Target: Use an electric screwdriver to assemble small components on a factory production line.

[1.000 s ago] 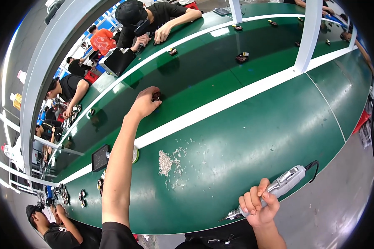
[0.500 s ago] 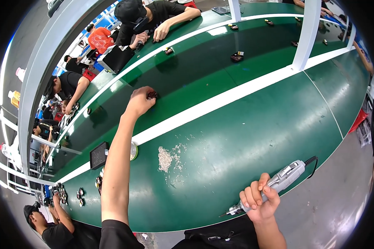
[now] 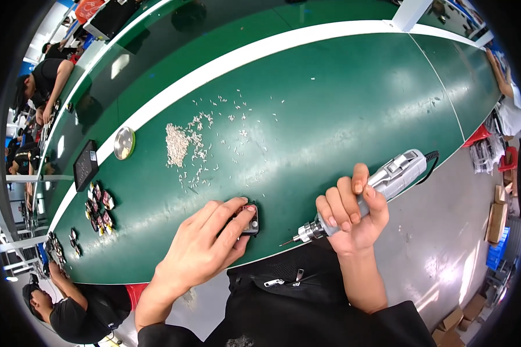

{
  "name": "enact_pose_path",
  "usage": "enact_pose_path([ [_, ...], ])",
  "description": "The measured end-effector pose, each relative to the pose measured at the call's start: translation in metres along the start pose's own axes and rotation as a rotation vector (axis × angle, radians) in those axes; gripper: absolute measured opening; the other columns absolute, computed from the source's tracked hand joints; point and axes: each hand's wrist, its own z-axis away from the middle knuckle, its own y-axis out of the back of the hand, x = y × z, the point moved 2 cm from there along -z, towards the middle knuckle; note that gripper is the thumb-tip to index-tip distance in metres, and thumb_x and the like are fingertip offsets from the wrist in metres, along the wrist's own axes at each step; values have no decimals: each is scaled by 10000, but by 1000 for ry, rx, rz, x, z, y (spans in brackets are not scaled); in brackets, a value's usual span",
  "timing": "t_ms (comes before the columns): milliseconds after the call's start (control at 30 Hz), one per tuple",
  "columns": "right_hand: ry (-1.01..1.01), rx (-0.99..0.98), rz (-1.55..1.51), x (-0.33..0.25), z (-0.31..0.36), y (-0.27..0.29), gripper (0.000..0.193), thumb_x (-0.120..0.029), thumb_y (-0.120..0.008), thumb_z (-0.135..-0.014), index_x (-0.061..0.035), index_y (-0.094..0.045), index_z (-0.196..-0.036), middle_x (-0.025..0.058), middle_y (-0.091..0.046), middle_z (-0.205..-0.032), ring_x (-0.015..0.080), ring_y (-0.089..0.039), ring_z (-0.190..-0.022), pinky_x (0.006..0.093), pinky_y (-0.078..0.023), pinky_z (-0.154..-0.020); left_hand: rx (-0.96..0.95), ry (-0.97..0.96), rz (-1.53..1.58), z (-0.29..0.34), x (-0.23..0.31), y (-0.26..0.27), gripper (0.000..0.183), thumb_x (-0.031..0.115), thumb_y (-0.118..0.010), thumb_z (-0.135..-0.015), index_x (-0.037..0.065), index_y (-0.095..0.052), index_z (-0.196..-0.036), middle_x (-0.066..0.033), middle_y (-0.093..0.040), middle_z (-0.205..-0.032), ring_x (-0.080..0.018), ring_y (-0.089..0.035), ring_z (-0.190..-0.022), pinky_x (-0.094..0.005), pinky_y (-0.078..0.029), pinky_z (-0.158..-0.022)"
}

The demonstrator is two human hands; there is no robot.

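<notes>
My left hand (image 3: 205,243) is closed around a small dark part (image 3: 252,222) with a reddish top, resting on the green table (image 3: 324,127) close to its near edge. Its fingers hide much of that part. In my right hand (image 3: 356,214) is a grey electric screwdriver (image 3: 396,176), gripped near its front. The thin bit slants down to the left, a short way right of the dark part and apart from it. A pile of tiny pale pieces (image 3: 176,144), probably screws, lies farther off, with more scattered to its right.
Beyond the pile's left stand a round metal dish (image 3: 124,143) with a green rim and a black tray (image 3: 86,165). Several small dark parts (image 3: 100,208) cluster at the left. A white rail (image 3: 243,53) borders the table's far side. Co-workers (image 3: 78,309) sit at the left.
My left hand has come back from beyond the white rail to the near table edge, bringing the dark part. My right hand still grips the screwdriver. The view has tilted down.
</notes>
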Motion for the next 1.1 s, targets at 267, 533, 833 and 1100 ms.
enact_pose_path([
  [267, -36, 44, 35, 11, 21, -7, 108, -173, -462, -914, -76, -506, -899, -5, -410, -523, 117, -404, -436, 300, -387, -516, 69, 111, 126, 14, 12, -18, 417, -84, -660, -700, -34, -582, -1106, -144, -585, -1093, -299, -565, -834, -371, -487, -704],
  [533, -217, 166, 116, 45, 53, -32, 96, -177, -480, -908, -84, -496, -890, -5, -393, -525, 118, -392, -435, 296, -401, -527, 51, 82, -16, 8, 16, -24, 352, -21, -634, -671, -90, -591, -1014, -145, -591, -1059, -241, -573, -868, -320, -536, -663],
  [833, -230, 342, 165, 63, 76, -34, 57, -36, -508, -892, -14, -495, -943, 34, -425, -604, 134, -435, -513, 288, -399, -507, 216, -131, -167, 11, 33, -42, 309, 7, -647, -629, -116, -626, -911, -186, -615, -956, -232, -603, -787, -286, -540, -593],
  [1100, -265, 148, 161, 42, 63, -31, 64, -41, -491, -894, -2, -470, -941, 46, -420, -573, 122, -398, -462, 279, -373, -468, 159, -95, -221, 15, 37, -45, 351, 17, -627, -615, -141, -637, -928, -247, -622, -1006, -274, -602, -863, -295, -547, -664],
])
